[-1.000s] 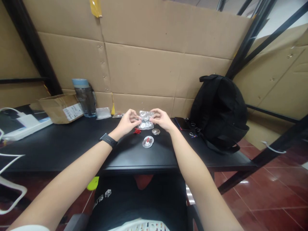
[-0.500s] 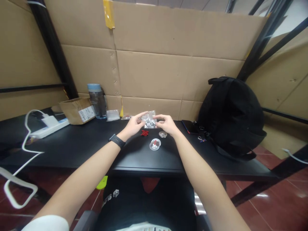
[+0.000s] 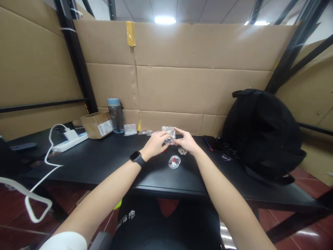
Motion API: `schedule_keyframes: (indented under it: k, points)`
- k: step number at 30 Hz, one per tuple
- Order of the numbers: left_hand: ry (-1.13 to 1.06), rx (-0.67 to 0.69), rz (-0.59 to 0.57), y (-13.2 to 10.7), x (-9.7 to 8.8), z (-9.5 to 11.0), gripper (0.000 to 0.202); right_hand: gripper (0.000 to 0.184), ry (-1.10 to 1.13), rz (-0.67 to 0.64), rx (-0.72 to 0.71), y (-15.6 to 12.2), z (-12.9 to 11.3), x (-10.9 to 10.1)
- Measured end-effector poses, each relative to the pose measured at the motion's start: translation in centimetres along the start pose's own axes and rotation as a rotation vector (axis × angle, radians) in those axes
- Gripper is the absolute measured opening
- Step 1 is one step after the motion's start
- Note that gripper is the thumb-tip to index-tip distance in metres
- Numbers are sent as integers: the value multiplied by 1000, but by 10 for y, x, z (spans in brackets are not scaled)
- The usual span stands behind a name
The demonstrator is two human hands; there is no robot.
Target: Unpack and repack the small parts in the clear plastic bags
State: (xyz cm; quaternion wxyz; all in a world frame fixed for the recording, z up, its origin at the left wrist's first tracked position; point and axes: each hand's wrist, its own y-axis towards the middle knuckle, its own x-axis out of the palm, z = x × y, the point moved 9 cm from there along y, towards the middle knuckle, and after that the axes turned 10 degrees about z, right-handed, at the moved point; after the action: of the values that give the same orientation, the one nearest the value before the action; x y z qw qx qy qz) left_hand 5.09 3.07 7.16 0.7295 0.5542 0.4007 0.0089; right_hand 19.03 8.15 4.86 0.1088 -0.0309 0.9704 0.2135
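A small clear plastic bag (image 3: 169, 131) is held up between my two hands above the black table. My left hand (image 3: 156, 143), with a dark watch on its wrist, has its fingers closed at the bag's lower left part. At the right edge of the bag, my right hand (image 3: 186, 140) pinches it between thumb and fingers. What lies inside the bag is too small to make out. Close below are clear round discs (image 3: 174, 162) with a red piece on them, and another clear disc (image 3: 182, 151) beside my right hand. Small red pieces (image 3: 164, 150) are mostly hidden behind my left hand.
A blue-lidded bottle (image 3: 116, 116), a cardboard box (image 3: 96, 125) and a white power strip (image 3: 70, 141) stand on the left of the black table (image 3: 109, 166). Small plastic packets (image 3: 130, 130) lie along the back. A black backpack (image 3: 260, 132) fills the right side.
My left hand has moved right across the lower part of the bag, now covering most of the red pieces. The view has tilted up and shifted left.
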Motion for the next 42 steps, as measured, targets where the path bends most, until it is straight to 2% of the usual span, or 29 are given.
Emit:
schedule_keyframes:
  k: [3,6,7,9,13,16,18,20,24,29,33,37,42]
  points:
    - [101,49,-17,0,11,-3,25,79,27,-28,-44,-2,-7,6]
    - [202,-5,11,2,1,-28,26,75,-9,-5,-32,-1,-3,4]
    - [245,-53,39,2,-9,-42,25,73,-30,14,-19,0,-1,1]
    - [327,-211,142,-4,-41,-80,17,70,-66,38,6,1,4,-4]
    - [480,-520,279,-41,-105,-157,8,66,-101,26,24,2,8,-5]
    - [558,-651,288,-70,-124,-194,10,65,-115,-1,17,2,8,-2]
    - [574,-684,269,-81,-121,-205,11,63,-124,-16,16,1,9,0]
    - [595,-705,206,-86,-110,-211,10,60,-137,-22,23,1,10,0]
    - [688,-717,47,-88,-86,-215,13,54,-156,-30,35,1,12,0]
    - [738,-692,-35,-87,-68,-221,23,52,-180,-58,27,2,17,2]
    - [710,-674,-80,-84,-51,-235,30,51,-188,-85,37,2,22,3]
    - [609,-726,-216,-89,-30,-256,34,51,-187,-103,58,1,24,2]
    - [550,-783,-284,-98,-22,-268,36,50,-195,-106,57,0,22,2]
